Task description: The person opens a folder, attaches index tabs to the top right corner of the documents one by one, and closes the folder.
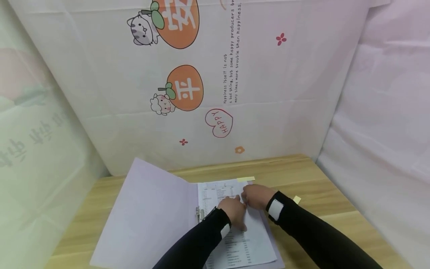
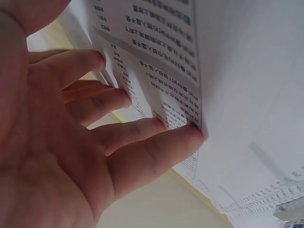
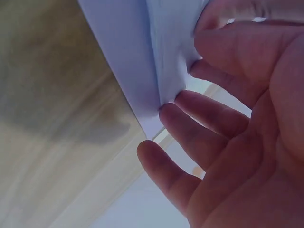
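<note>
Two hands (image 1: pixel 234 213) (image 1: pixel 258 196) touch printed paper (image 1: pixel 260 241) (thin, rectangular), fingers (image 2: pixel 156 153) apart, inside a smooth lilac folder (image 1: pixel 151 216)

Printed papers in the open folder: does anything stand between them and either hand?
Nothing visible does. The left hand touches the printed papers directly, and the right hand touches their right edge. The metal clip sits at their left side, out of the way.

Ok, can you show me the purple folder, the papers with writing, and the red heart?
Purple folder (image 1: pixel 147 220): head view, inside of its open cover.
Papers with writing (image 1: pixel 256 239): head view, lower right part of the top sheet.
Red heart (image 1: pixel 219 123): head view, its middle.
</note>
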A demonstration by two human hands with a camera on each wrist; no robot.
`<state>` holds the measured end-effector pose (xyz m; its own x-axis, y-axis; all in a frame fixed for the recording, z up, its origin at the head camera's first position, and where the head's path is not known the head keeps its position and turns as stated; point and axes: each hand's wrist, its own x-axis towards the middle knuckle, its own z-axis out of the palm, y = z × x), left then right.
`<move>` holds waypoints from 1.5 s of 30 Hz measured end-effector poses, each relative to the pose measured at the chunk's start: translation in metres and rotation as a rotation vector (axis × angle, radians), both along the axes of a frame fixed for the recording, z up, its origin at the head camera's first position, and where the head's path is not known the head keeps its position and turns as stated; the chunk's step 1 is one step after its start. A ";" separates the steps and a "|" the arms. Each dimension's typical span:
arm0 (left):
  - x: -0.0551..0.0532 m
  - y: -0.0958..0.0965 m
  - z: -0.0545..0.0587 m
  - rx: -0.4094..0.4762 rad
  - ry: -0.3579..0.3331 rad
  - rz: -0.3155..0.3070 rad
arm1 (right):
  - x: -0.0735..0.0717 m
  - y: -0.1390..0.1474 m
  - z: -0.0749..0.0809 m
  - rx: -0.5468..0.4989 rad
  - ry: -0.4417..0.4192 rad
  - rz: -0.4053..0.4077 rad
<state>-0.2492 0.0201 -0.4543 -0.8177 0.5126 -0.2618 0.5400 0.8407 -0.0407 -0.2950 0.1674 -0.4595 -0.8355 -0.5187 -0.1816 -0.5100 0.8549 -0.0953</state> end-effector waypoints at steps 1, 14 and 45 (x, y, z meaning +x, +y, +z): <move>0.000 -0.001 0.000 0.005 0.000 0.003 | 0.003 -0.001 0.001 -0.008 0.001 -0.005; 0.001 -0.002 -0.001 0.009 -0.011 0.008 | 0.031 0.007 0.014 0.041 0.020 0.038; 0.073 0.003 -0.020 0.122 -0.071 -0.088 | 0.097 0.011 0.019 -0.100 -0.072 -0.064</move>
